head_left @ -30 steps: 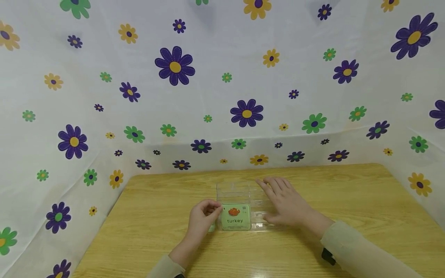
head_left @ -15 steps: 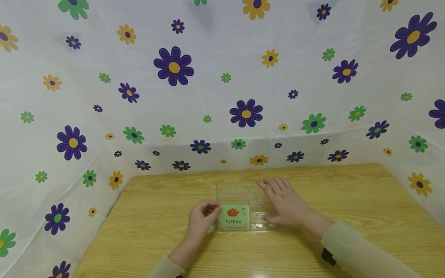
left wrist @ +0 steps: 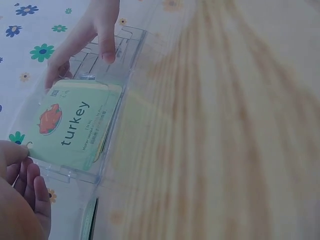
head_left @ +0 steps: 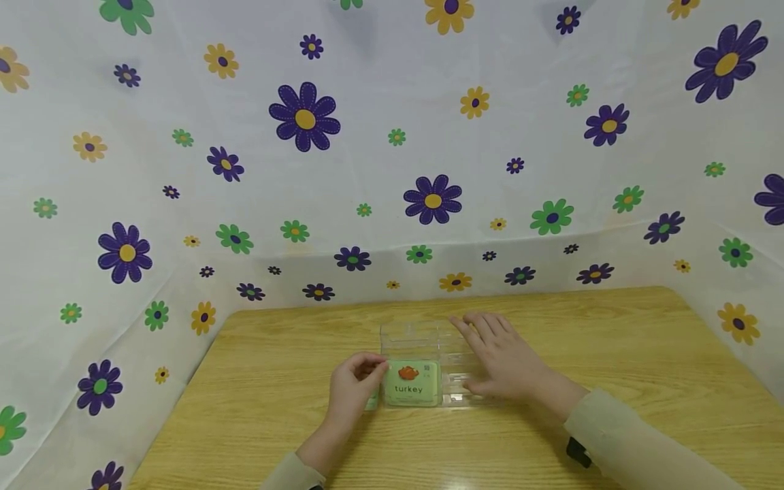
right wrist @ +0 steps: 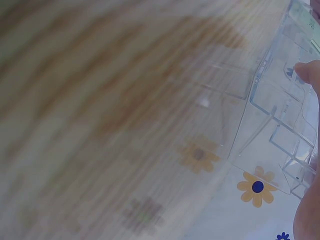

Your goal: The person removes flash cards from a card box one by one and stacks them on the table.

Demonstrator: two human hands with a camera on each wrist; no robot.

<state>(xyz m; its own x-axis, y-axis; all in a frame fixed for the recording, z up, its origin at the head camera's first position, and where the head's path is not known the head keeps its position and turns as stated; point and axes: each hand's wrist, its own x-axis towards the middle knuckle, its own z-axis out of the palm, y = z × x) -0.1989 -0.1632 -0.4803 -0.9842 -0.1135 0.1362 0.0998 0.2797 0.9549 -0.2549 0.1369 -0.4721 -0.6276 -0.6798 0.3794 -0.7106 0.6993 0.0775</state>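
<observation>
A clear plastic box (head_left: 409, 332) with dividers lies on the table between my hands. A green card printed "turkey" (head_left: 409, 389), with a picture of a roast bird, lies face up over its left near compartment. My left hand (head_left: 352, 389) pinches the card's far left corner between thumb and fingertips. Seen from the left wrist, more cards (left wrist: 102, 142) show under the turkey card's edge. My right hand (head_left: 507, 361) rests across the box's right part, fingers spread toward the far side and thumb (left wrist: 107, 47) at the near side.
Another green item (head_left: 371, 403) lies on the table left of the box, partly hidden by my left hand. The wooden table (head_left: 294, 340) is bordered at the back and sides by a white flowered cloth (head_left: 367, 170).
The turkey card has shifted slightly left, with my left hand still pinching its corner. My right hand has stayed in place on the box.
</observation>
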